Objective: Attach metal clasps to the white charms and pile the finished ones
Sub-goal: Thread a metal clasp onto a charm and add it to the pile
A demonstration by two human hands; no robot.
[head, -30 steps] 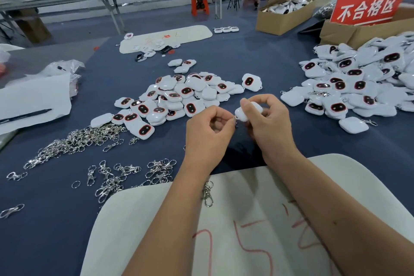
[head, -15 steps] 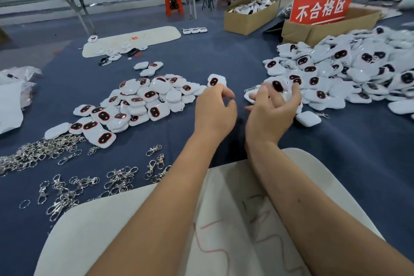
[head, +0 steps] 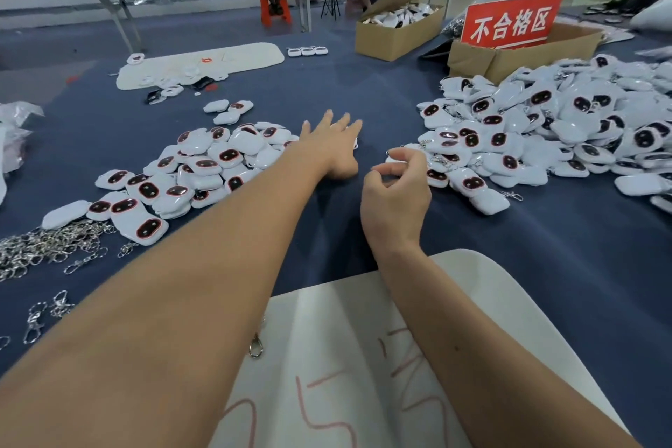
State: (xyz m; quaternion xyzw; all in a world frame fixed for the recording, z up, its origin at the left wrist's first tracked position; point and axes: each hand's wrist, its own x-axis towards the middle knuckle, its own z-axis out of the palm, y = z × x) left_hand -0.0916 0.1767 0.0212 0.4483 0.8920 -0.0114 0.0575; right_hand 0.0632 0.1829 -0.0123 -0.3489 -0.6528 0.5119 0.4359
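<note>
Both hands hold nothing: my left hand [head: 332, 142], fingers straight, reaching toward unfinished charms [head: 203, 171], could wrongly scatter them into the finished pile [head: 545, 131]; my right hand [head: 396, 189] hangs loosely curled.

Even, bright indoor light fell from overhead, leaving only soft, faint shadows under the forearms on the blue cloth [head: 363, 84]. Small white glints showed on the glossy white charms [head: 567, 127] and the metal clasps [head: 47, 247]. The wide-angle lens bent straight lines and stretched the near forearms at the lower edges. The left hand [head: 332, 145] was slightly motion-blurred, and the far benches looked soft and hazy.
</note>
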